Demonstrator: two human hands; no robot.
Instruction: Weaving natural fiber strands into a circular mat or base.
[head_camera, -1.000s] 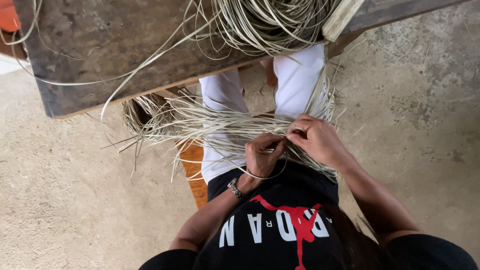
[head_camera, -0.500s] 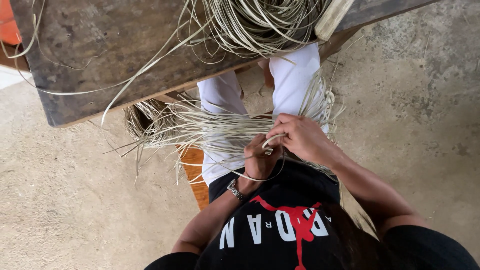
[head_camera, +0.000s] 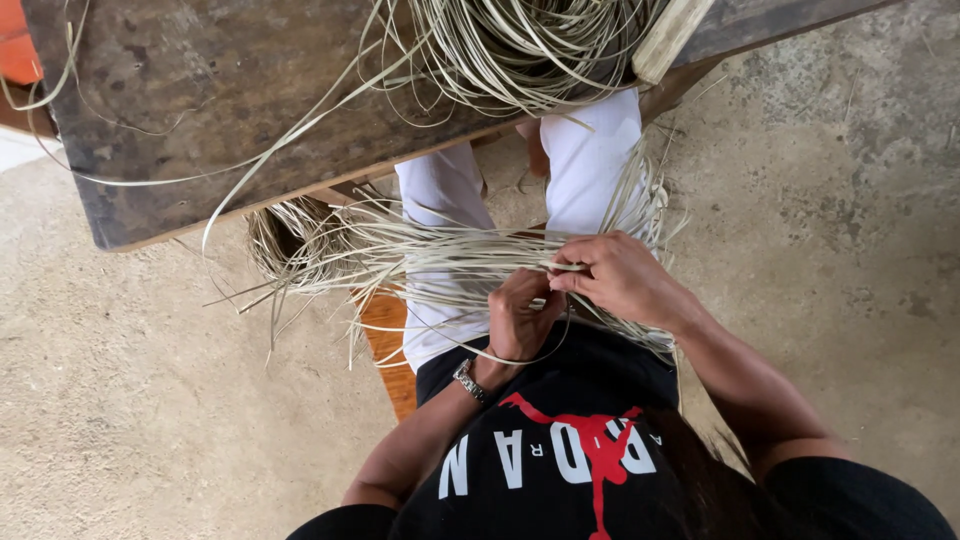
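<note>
A bundle of pale dried reed strips (head_camera: 400, 262) lies across my lap, fanning out to the left. My left hand (head_camera: 520, 320), with a watch on its wrist, is closed around strips near the middle of the bundle. My right hand (head_camera: 620, 278) pinches a thin strip just above and to the right of the left hand. The two hands touch. More loose strips (head_camera: 520, 50) are heaped on the dark wooden table (head_camera: 200, 110) in front of me.
I sit on a wooden bench (head_camera: 385, 340) in white trousers and a black shirt. A light wooden stick (head_camera: 668, 40) rests at the table's edge. An orange object (head_camera: 18, 45) sits at the far left. Concrete floor (head_camera: 840, 230) surrounds the bench.
Both hands have shifted slightly up and left along the bundle. My right hand has gone from beside the left hand to pinching a strip above it.
</note>
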